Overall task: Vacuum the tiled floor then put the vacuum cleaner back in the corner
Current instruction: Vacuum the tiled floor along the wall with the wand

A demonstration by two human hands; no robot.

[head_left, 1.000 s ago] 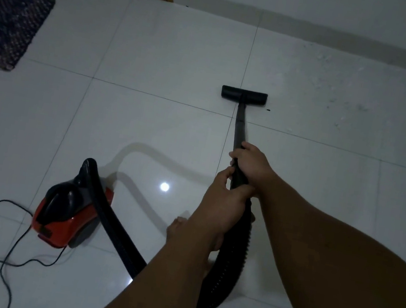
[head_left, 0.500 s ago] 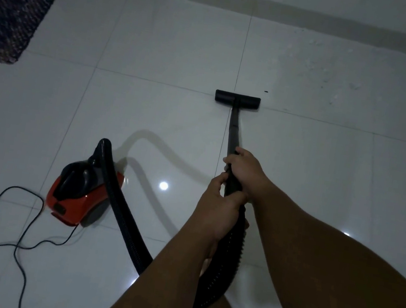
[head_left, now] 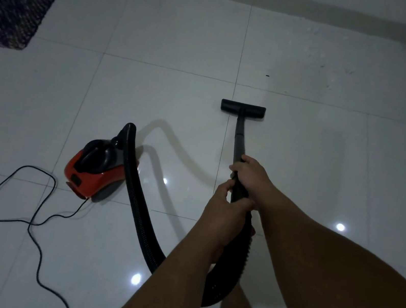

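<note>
Red vacuum cleaner (head_left: 94,170), no legible label

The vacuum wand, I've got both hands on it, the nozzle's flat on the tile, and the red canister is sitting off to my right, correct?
Not quite. The head view shows the red canister off to your left, not your right, with its cord looped on the floor beside it. The rest holds: left hand and right hand both grip the wand, and the nozzle lies flat on the tile.
</note>
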